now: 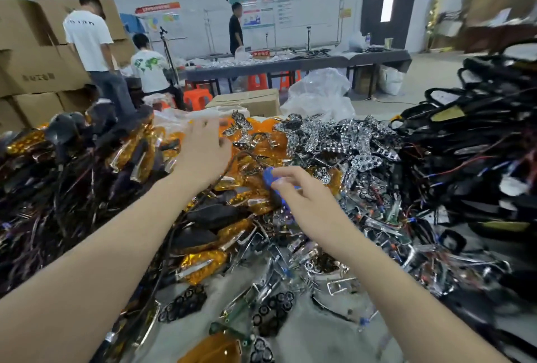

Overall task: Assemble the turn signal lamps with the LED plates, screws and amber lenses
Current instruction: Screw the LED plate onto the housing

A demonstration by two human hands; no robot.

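1. Over the heaped worktable (319,342), the right hand (302,197) pinches a small blue object (269,177) between thumb and fingertips; what the object is cannot be told.
2. Further out, the left hand (203,153) reaches palm-down with fingers spread, gripping nothing, above the amber lenses (255,142).
3. Chrome LED plates (334,142) lie piled just right of those lenses, beyond the right hand.
4. Assembled lamps (203,267) with amber fronts and black bodies lie between the two forearms.
5. Black wired housings (470,136) fill the table's right side.
6. Cardboard boxes (37,72) stacked at far left carry printed characters, too blurred to read.
7. Wall posters (261,8) behind three people likewise cannot be read.
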